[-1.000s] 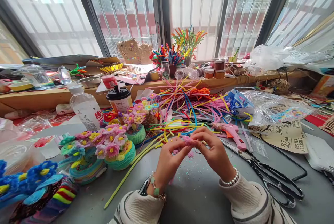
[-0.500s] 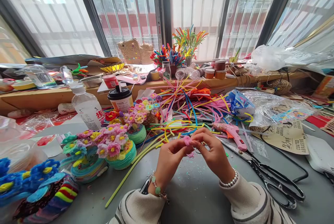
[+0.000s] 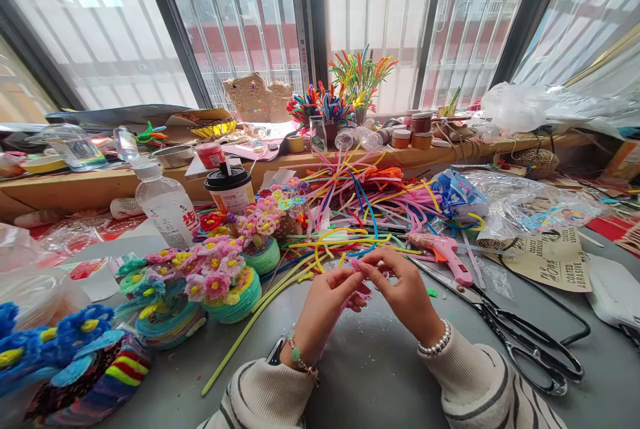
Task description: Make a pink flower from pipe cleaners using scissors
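Note:
My left hand (image 3: 324, 305) and my right hand (image 3: 406, 292) meet above the grey table (image 3: 380, 369), fingertips pinched together on a small pink pipe-cleaner piece (image 3: 356, 264). Both hands are closed around it. Small pink scraps (image 3: 361, 297) lie on the table just under my fingers. A long yellow-green pipe cleaner (image 3: 250, 325) runs diagonally left of my left wrist. Pink-flower baskets with green coiled bases (image 3: 227, 282) stand left of my hands.
Large black scissors (image 3: 520, 342) and a pink glue gun (image 3: 445, 254) lie to the right. A pile of coloured pipe cleaners (image 3: 360, 205) lies behind my hands. A water bottle (image 3: 165, 205), a lidded cup (image 3: 230, 190), blue fuzzy flowers (image 3: 55, 342) and plastic bags (image 3: 520, 205) surround the workspace.
My hands stay together on the pink piece; the fingers have shifted slightly, turning and pinching it, and both hands have drifted a little upward.

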`<state>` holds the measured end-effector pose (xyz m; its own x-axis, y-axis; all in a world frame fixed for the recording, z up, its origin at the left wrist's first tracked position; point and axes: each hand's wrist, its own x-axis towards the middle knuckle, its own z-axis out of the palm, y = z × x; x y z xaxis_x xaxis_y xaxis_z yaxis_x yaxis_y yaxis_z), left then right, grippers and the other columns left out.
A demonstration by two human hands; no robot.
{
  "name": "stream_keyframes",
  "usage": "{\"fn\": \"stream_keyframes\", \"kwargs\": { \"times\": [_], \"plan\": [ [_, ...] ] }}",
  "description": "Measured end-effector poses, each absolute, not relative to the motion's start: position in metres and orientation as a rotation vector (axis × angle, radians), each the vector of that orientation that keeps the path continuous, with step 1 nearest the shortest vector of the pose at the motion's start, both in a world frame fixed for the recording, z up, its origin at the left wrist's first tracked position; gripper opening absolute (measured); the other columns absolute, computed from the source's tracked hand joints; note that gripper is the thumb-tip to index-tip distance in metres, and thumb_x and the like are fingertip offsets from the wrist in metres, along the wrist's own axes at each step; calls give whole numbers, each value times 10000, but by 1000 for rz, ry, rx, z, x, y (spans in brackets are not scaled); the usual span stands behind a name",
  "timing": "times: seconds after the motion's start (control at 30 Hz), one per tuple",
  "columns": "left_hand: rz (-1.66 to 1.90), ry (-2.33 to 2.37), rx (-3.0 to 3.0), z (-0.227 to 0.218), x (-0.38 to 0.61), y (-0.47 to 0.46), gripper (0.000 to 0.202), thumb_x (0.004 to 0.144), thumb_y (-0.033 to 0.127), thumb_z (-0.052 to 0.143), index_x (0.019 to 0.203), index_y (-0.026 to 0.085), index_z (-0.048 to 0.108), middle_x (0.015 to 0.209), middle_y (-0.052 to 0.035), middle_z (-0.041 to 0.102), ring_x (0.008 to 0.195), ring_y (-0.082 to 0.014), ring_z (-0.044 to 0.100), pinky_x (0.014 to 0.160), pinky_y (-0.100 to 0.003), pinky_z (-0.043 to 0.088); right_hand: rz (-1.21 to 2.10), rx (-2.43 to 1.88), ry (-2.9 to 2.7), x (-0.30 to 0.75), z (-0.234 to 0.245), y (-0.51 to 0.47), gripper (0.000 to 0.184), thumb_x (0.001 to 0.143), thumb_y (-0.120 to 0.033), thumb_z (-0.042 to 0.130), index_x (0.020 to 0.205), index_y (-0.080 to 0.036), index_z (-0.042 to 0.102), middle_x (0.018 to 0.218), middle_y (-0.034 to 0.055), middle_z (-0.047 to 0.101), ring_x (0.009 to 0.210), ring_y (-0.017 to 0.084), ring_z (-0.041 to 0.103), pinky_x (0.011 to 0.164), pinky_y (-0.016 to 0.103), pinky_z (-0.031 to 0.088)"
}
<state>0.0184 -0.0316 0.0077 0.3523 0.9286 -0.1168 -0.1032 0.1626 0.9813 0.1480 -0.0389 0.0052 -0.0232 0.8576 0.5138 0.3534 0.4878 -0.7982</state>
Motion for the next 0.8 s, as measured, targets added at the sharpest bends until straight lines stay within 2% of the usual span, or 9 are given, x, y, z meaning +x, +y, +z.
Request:
{"fn": "stream_keyframes", "kwargs": {
  "times": [0.23,0.57,0.8],
  "plan": [
    [880,878,1107,5,17,-30,285,679,364,562,745,102,652,698,-75,642,471,-79,514,467,-199,396,671,-1071,-1614,154,6,-37,138,765,-270,503,795,-190,612,776,45,610,716,165,558,602,270,469],
    [908,1023,1219,5,21,-33,274,668,358,552,638,105,652,579,-50,624,457,-109,548,439,-206,412,326,-1087,-1776,156,1,-37,141,770,-193,496,813,-211,629,760,43,642,737,184,563,720,328,426],
    [908,1049,1294,5,22,-34,297,679,363,522,587,100,627,562,-53,616,456,-112,550,451,-208,431,147,-1064,-1813,154,-2,-37,137,770,-161,482,803,-188,612,725,42,629,704,173,552,657,302,440]
  ]
}}
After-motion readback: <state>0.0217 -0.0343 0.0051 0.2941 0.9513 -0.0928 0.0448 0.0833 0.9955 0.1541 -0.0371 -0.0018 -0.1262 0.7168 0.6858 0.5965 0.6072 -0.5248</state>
